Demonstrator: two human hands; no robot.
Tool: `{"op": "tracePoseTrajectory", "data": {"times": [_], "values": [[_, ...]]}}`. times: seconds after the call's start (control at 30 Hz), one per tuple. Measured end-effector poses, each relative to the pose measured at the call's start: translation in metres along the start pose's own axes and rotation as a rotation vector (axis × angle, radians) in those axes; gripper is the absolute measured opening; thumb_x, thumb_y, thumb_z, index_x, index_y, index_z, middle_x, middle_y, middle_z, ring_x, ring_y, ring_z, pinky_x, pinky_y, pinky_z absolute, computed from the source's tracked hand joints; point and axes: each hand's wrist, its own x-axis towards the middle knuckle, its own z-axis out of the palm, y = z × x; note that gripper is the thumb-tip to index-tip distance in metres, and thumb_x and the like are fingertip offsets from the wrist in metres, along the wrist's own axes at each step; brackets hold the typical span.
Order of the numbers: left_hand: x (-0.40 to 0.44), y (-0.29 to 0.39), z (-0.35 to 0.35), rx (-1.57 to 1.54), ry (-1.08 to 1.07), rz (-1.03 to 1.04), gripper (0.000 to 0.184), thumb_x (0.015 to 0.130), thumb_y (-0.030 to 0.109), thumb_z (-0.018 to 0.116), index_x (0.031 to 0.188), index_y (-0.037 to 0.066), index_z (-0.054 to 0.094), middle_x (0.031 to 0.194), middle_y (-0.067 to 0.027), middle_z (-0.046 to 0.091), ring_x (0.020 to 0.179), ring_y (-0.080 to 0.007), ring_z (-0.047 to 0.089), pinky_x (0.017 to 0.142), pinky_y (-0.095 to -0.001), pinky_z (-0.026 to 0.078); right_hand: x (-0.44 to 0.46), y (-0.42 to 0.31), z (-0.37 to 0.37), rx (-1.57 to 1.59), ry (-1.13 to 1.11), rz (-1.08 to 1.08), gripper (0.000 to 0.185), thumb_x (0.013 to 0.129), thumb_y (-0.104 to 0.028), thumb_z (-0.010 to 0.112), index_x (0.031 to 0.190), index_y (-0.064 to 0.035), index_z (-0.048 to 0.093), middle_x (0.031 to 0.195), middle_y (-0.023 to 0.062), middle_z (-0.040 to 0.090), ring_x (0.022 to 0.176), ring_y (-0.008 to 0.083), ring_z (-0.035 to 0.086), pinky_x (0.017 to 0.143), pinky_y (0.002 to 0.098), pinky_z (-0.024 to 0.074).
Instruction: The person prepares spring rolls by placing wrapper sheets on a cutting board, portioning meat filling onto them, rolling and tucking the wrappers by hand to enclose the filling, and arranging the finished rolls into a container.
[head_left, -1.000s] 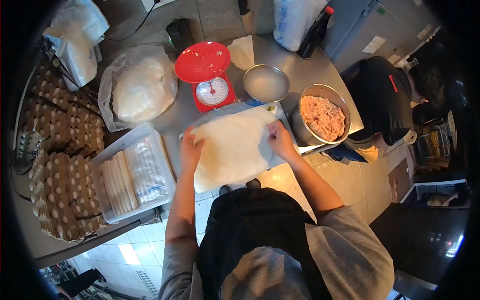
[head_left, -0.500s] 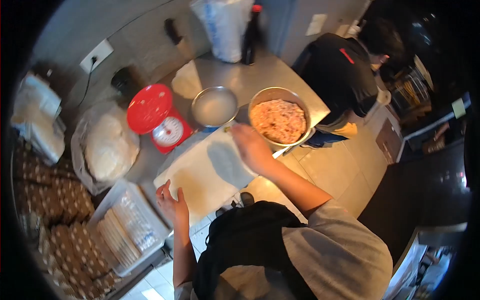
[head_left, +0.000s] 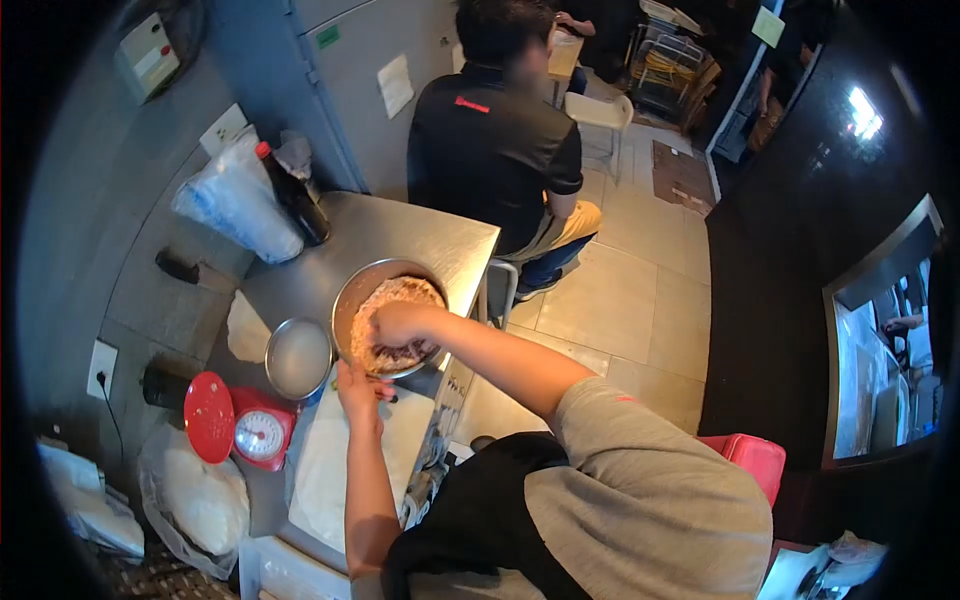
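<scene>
My right hand (head_left: pixel 400 325) reaches into a steel pot (head_left: pixel 342 300) of pinkish minced filling (head_left: pixel 408 291); its fingertips are hidden in the filling. Just below the pot's near rim is my left hand (head_left: pixel 360 392), fingers apart, over the top end of a pale wrapper sheet (head_left: pixel 330 455) that lies on the board. A steel bowl of cloudy liquid (head_left: pixel 299 358) stands left of the pot. Next to that is a red scale (head_left: pixel 262 434) with a tilted-looking red pan (head_left: pixel 209 417).
A person in black (head_left: pixel 495 150) sits beyond the table's far corner. A dark bottle with a red cap (head_left: pixel 294 200) and a plastic bag (head_left: pixel 240 200) stand at the back. Bagged white dough (head_left: pixel 203 500) and a plastic tub (head_left: pixel 300 570) are at lower left.
The view has swung to the right. My right hand has left the wrapper sheet and gone into the pot. My left hand has moved from the sheet's left side up beside the pot.
</scene>
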Motion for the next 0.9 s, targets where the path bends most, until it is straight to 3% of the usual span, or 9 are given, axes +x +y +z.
{"op": "tracePoseTrajectory", "data": {"times": [0.13,0.33,0.53,0.6,0.63,0.7,0.77,0.83,0.9], "values": [[0.0,0.004,0.0,-0.046,0.011,0.004,0.03,0.102,0.023,0.041,0.126,0.006,0.041,0.065,-0.0093,0.059,0.04,-0.0151,0.054,0.035,-0.024,0.04,-0.018,-0.009,-0.012,0.129,-0.21,-0.099,0.055,0.082,-0.052,0.061,0.117,-0.0093,0.064,0.109,0.0172,0.067,0.101,0.0336,0.063,0.085,0.0408,0.049],[0.0,0.012,0.001,-0.053,0.025,0.014,0.028,0.1,0.021,0.043,0.125,0.01,0.045,0.067,-0.0057,0.058,0.039,-0.0126,0.052,0.034,-0.0229,0.04,-0.031,-0.008,-0.009,-0.141,-0.267,-0.418,0.054,0.069,-0.039,0.078,0.113,-0.0138,0.062,0.099,0.0125,0.068,0.096,0.0327,0.064,0.081,0.0416,0.0481],[0.001,0.011,-0.002,-0.048,0.018,-0.031,0.04,0.1,0.022,0.044,0.137,0.01,0.037,0.068,-0.006,0.059,0.042,-0.0132,0.055,0.037,-0.0237,0.04,-0.027,-0.01,-0.009,-0.125,-0.262,-0.409,0.05,0.065,-0.029,0.082,0.109,-0.0128,0.063,0.092,0.0119,0.068,0.089,0.0293,0.066,0.074,0.0404,0.0503],[-0.001,0.011,0.003,-0.082,0.07,-0.038,0.038,0.1,0.023,0.045,0.135,0.01,0.038,0.067,-0.0057,0.057,0.043,-0.0127,0.054,0.037,-0.0234,0.04,-0.025,-0.009,-0.026,0.08,-0.526,-0.191,0.049,0.067,-0.024,0.082,0.11,-0.0132,0.063,0.092,0.0105,0.067,0.085,0.0249,0.066,0.065,0.0356,0.0528],[-0.003,0.007,0.002,-0.087,0.056,-0.032,0.043,0.1,0.025,0.046,0.138,0.01,0.034,0.068,-0.0067,0.059,0.045,-0.0123,0.054,0.038,-0.0238,0.041,-0.02,0.0,-0.029,0.042,-0.432,-0.377,0.052,0.069,-0.022,0.083,0.116,-0.0145,0.063,0.094,0.0099,0.067,0.083,0.0214,0.066,0.059,0.0314,0.0531],[-0.011,0.001,-0.006,-0.111,0.052,-0.015,0.053,0.1,0.026,0.049,0.145,0.011,0.025,0.071,-0.0095,0.063,0.046,-0.0127,0.055,0.042,-0.0255,0.044,-0.02,0.012,-0.035,0.148,-0.252,-0.284,0.059,0.069,-0.022,0.084,0.123,-0.0125,0.061,0.106,0.0083,0.064,0.095,0.0192,0.062,0.074,0.0308,0.0521],[-0.027,-0.006,-0.022,-0.123,0.05,0.006,0.059,0.099,0.025,0.05,0.148,0.01,0.019,0.074,-0.0118,0.066,0.046,-0.0133,0.055,0.044,-0.0263,0.045,-0.023,0.003,-0.062,0.545,-0.311,-0.075,0.054,0.069,-0.013,0.084,0.117,-0.0077,0.061,0.109,0.008,0.064,0.102,0.0202,0.06,0.086,0.0292,0.0482],[-0.052,-0.012,-0.042,-0.107,0.04,0.026,0.06,0.099,0.024,0.05,0.148,0.01,0.018,0.076,-0.0129,0.067,0.047,-0.0129,0.055,0.046,-0.0253,0.045,-0.002,0.009,-0.061,0.981,-0.226,-0.079,0.043,0.07,-0.005,0.082,0.107,-0.0074,0.059,0.098,0.0086,0.065,0.087,0.0179,0.064,0.078,0.0334,0.0542],[-0.085,-0.012,-0.061,-0.104,0.088,0.012,0.06,0.099,0.022,0.051,0.148,0.009,0.018,0.077,-0.0126,0.067,0.047,-0.0123,0.055,0.046,-0.0245,0.044,0.018,-0.005,-0.072,1.085,-0.25,-0.088,0.038,0.073,-0.002,0.079,0.104,-0.0075,0.058,0.093,0.0078,0.067,0.083,0.0188,0.066,0.07,0.034,0.0568]]}}
